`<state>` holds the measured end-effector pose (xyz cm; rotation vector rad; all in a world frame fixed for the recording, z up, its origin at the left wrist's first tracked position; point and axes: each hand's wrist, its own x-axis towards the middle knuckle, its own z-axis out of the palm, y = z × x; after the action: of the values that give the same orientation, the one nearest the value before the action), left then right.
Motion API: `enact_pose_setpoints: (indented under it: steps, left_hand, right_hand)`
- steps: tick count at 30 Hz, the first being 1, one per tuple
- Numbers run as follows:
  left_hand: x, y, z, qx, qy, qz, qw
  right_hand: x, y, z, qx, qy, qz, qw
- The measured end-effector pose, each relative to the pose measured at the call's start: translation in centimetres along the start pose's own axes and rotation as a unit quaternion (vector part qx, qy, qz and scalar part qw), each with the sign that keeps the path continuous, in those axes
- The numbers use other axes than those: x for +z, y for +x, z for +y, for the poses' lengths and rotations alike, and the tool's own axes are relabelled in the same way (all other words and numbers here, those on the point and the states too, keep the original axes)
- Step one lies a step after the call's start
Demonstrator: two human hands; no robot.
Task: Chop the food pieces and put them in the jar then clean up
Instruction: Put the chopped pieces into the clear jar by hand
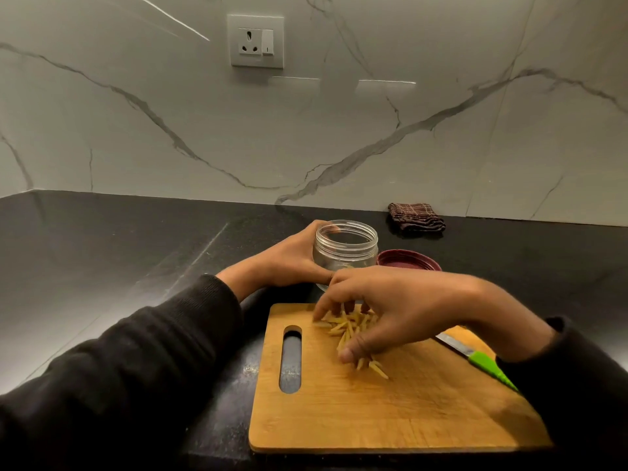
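Left grip point(289, 263) wraps open jar point(345, 253) — right grip point(384, 311), fingers curled (thumb down), gathers food pieces point(343, 329) on board point(390, 413).

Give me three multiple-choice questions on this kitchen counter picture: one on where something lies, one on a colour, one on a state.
1. Where does the knife lie?
A. on the cutting board's right edge
B. inside the jar
C. on the cloth

2. What colour is the knife's handle?
A. red
B. green
C. black

3. How is the jar?
A. lidded
B. tipped over
C. open and upright

Answers: 1 A, its blade rests on the board by the right hand. 2 B, the handle is bright green. 3 C, the lid lies beside it while the left hand holds it.
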<state>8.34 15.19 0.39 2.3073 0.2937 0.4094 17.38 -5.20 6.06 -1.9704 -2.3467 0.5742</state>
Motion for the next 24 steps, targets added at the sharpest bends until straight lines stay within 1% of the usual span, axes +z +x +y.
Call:
enact_pose_setpoints:
  steps: [7,12,15,18,19,21,24]
  left_hand:
    - [0.0,0.0,-0.1,0.002,-0.001,-0.001,1.0]
    - [0.0,-0.1,0.1,0.006,0.008,0.002,1.0]
    - [0.1,-0.1,0.2,0.003,0.006,0.005,1.0]
    - [0.1,-0.1,0.2,0.001,0.001,0.004,1.0]
    - [0.1,-0.1,0.2,0.001,0.0,0.003,1.0]
    - [0.1,-0.1,0.3,0.0,0.002,0.0,1.0]
    - [0.1,-0.2,0.5,-0.001,0.004,0.003,1.0]
  right_hand:
    - [-0.7,-0.6,0.0,0.007,0.011,0.011,1.0]
    - [-0.1,-0.3,-0.5,-0.004,0.021,-0.046,0.999]
    - [-0.1,-0.2,-0.3,-0.019,0.001,-0.026,0.999]
    - [-0.6,-0.4,-0.1,-0.013,-0.009,-0.01,1.0]
    - [-0.8,-0.6,0.0,-0.006,0.0,-0.021,1.0]
    - [-1.2,-1.1,-0.1,0.019,0.022,-0.068,0.997]
    - [-1.2,-1.3,-0.3,0.032,0.015,-0.116,0.993]
